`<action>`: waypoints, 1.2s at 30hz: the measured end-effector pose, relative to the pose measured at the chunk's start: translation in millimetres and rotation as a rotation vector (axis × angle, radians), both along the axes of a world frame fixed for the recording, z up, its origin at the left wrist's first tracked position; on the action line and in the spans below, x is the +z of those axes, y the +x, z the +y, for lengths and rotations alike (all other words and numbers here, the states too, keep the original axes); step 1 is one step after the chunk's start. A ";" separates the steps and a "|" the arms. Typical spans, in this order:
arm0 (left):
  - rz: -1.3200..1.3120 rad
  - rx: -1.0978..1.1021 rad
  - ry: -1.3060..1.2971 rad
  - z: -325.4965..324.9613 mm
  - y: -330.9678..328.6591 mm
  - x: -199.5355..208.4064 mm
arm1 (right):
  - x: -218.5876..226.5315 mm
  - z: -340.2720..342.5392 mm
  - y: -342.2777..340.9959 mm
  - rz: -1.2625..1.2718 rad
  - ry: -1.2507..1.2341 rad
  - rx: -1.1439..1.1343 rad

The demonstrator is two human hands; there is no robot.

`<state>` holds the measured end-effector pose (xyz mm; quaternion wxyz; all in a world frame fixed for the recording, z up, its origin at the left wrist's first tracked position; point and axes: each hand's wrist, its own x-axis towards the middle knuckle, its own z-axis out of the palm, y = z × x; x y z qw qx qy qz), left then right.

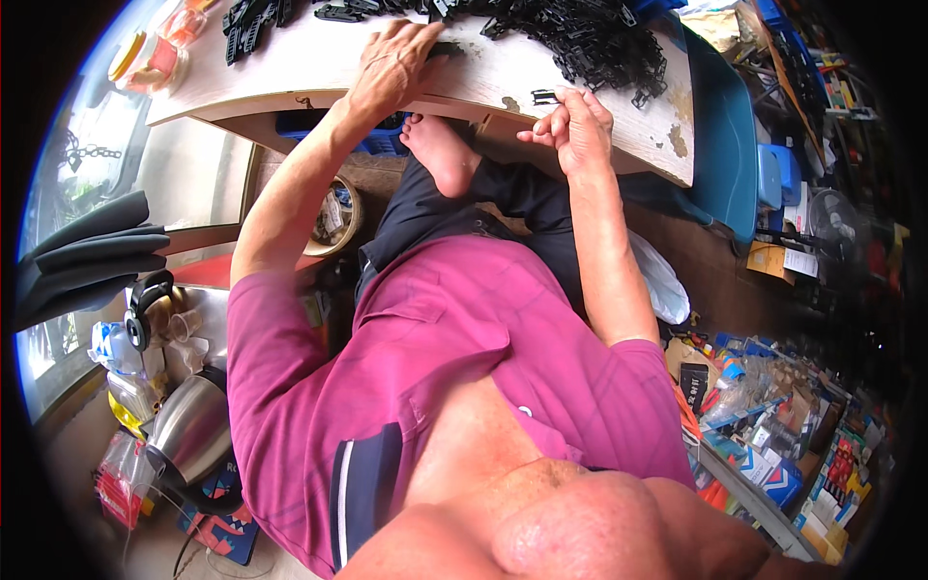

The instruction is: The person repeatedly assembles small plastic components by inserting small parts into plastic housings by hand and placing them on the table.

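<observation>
My right hand (583,126) is closed in a pinch at the near edge of the wooden table (290,72). Between its thumb and forefinger is a small black plastic clip (546,97), its end pointing left. Further left, my left hand (394,66) reaches over the tabletop with its fingers stretched out and apart. A dark patch (447,48) lies by those fingertips; whether it is a part or a stain I cannot make out. A large heap of black plastic clips (599,43) covers the far right of the table, and more black pieces (253,27) lie at the far left.
A jar with an orange lid (145,63) stands at the table's left end. A blue chair (720,145) is against the right end. Below are a blue basket (385,143), a round bin (338,217) and my bare foot (443,159). A steel kettle (193,425) is at lower left.
</observation>
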<state>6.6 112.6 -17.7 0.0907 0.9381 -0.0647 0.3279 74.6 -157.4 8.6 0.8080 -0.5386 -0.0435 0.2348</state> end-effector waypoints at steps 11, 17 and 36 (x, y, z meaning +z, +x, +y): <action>-0.022 -0.043 -0.850 -51.0 -23.1 18.8 | 8.0 3.8 2.9 -0.035 0.046 0.029; 0.148 -0.234 -1.537 -99.1 -10.0 9.3 | 24.7 22.4 -1.8 -0.131 0.070 -0.009; 0.193 -0.202 -1.201 -105.9 -5.8 4.7 | 5.3 34.0 -10.1 -0.138 0.004 -0.033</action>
